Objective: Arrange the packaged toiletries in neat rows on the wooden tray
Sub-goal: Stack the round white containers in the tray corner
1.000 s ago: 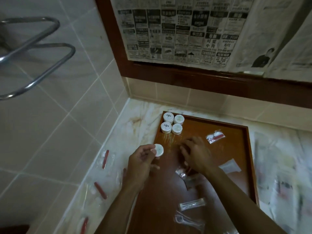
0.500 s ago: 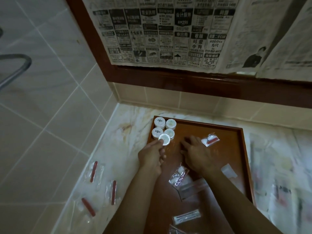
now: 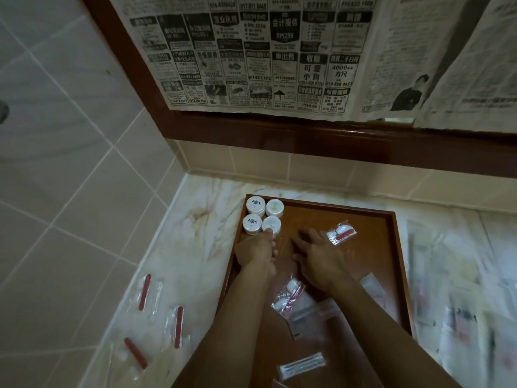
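Note:
The wooden tray [image 3: 400, 264] lies on the marble counter. In its far left corner stand round white packs [image 3: 255, 205] in a two-by-two block of low stacks. My left hand [image 3: 256, 252] reaches to the near right stack [image 3: 272, 223], and its fingertips hold the near edge of the top pack. My right hand [image 3: 317, 257] rests palm down on the tray floor with fingers spread, holding nothing. A clear sachet with a red stick [image 3: 342, 233] lies just right of it. More sachets [image 3: 288, 296] and a swab pack [image 3: 302, 366] lie loose near my forearms.
Three clear sachets with red sticks [image 3: 145, 292] lie on the marble counter [image 3: 179, 247] left of the tray. Newspaper sheets [image 3: 461, 303] cover the counter to the right. A tiled wall rises on the left, and a newspaper-covered mirror frame [image 3: 307, 138] stands behind.
My left hand carried a round white pack from the tray's left side up to the near right stack and set it on top. My right hand stayed flat on the tray.

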